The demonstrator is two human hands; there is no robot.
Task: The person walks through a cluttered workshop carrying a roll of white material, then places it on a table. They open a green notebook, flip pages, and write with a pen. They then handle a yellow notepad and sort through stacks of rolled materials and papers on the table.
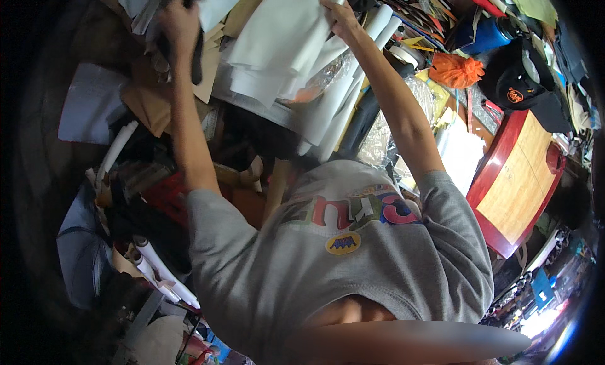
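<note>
The white sheet lies far centre, between the hands. The right hand touches its right edge; the left hand blurs farther left. Neither grip is clear. An uneven tug could crease the sheet or dislodge the rolls beside it.

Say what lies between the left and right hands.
In the head view, from left hand to right hand: a white piece, a brown sheet, then a broad white sheet.
</note>
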